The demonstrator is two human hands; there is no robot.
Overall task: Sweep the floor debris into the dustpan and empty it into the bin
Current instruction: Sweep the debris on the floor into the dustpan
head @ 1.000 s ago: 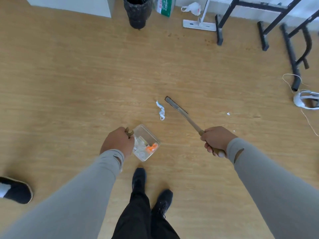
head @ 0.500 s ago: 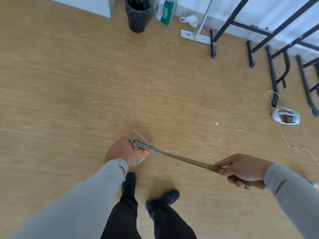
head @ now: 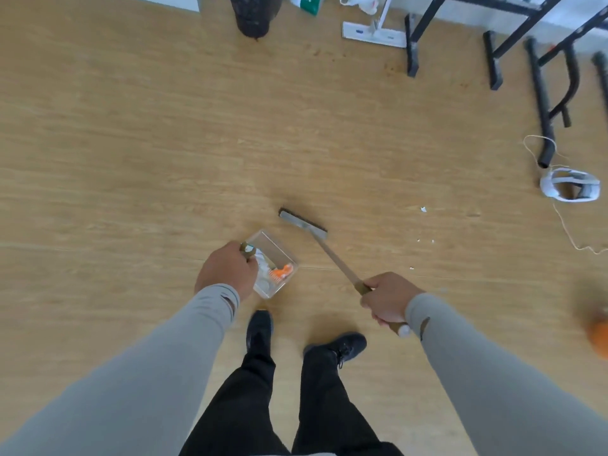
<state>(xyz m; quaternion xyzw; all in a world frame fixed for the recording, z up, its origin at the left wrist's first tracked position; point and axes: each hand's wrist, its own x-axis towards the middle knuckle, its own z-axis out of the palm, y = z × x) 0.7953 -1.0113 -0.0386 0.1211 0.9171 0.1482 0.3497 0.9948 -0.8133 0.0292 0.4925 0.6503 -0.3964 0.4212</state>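
Two hands at work over the light wooden plank floor (head: 131, 159). Left hand (head: 227, 271) has its fingers curled round the brown handle of a clear plastic box-shaped dustpan (head: 274, 263), which sits low, just in front of the person's black shoes (head: 260, 327); inside it: white paper scraps w/ an orange bit (head: 283, 272). Right hand (head: 386, 301) is wrapped tight round the brown-wrapped end of a long thin metal-handled broom (head: 332, 255), whose flat grey head w/ dark bristles (head: 302, 223) lies just beyond the dustpan's far-right corner, apart from it. Few small white paper crumbs (head: 423, 209) are scattered on the floor right of the broom head. Black-bagged round bin (head: 253, 18) stands well away at the top edge, near a white flat mop head (head: 373, 34) & a green-white packet (head: 311, 3). Black metal frame legs (head: 543, 100) at upper right; white headset w/ cord (head: 570, 185) lies beside them. Blurred orange object (head: 598, 337) at right edge, can't tell what. Grey sleeves, black trousers.
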